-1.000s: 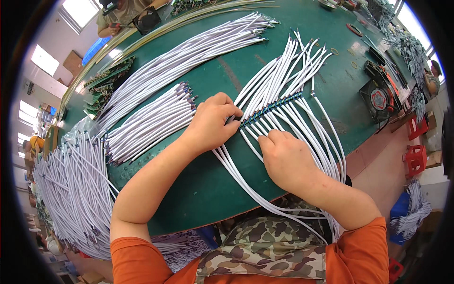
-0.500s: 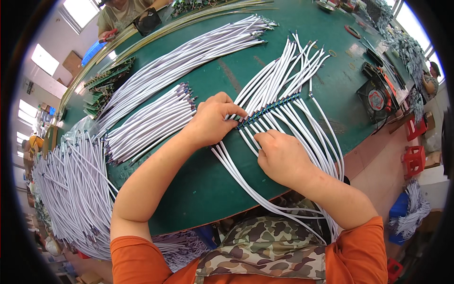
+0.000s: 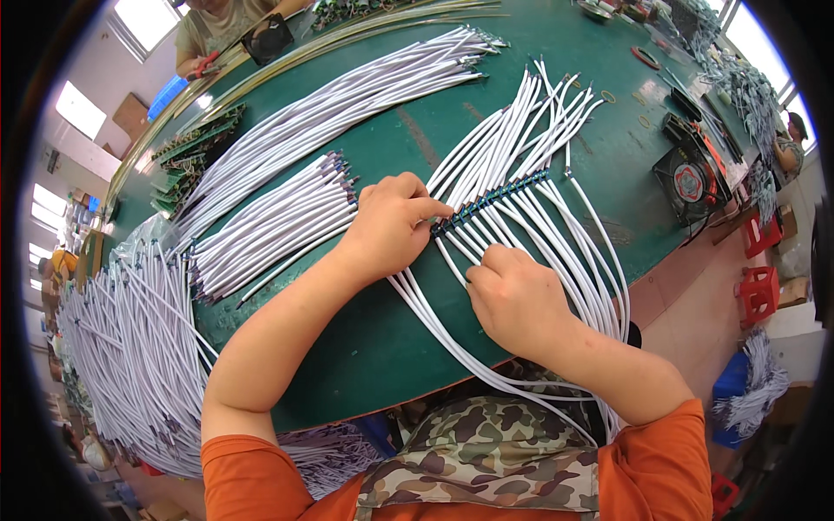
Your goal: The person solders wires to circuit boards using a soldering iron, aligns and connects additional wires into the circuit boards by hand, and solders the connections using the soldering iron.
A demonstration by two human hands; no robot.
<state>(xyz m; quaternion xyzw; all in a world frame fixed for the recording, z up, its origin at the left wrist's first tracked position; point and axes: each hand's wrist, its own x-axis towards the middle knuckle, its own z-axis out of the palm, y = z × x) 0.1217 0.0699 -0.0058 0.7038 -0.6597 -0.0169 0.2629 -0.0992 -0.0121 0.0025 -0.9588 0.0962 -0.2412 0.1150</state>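
Note:
A narrow dark strip with small green-blue parts (image 3: 495,198) lies slantwise on the table, and white cables (image 3: 482,143) run away from it on both sides. My left hand (image 3: 395,224) is closed at the strip's left end, its index finger laid along the top; the thumb is mostly hidden. Below the strip, my right hand (image 3: 521,300) is closed with curled fingers on a white cable (image 3: 453,263) that runs down from the strip. More white cables (image 3: 443,334) bend from under my left hand toward the table's near edge and my lap.
A short cable bundle (image 3: 274,230) and a long one (image 3: 347,100) lie to the left. A large cable heap (image 3: 135,356) fills the far left beside green circuit boards (image 3: 200,143). A black fan (image 3: 691,180) stands at right. Across the table, a person holds red-handled pliers (image 3: 205,63).
My right hand has drawn slightly down and toward me along the cables. My left hand stays at the strip's end, its index finger now straighter.

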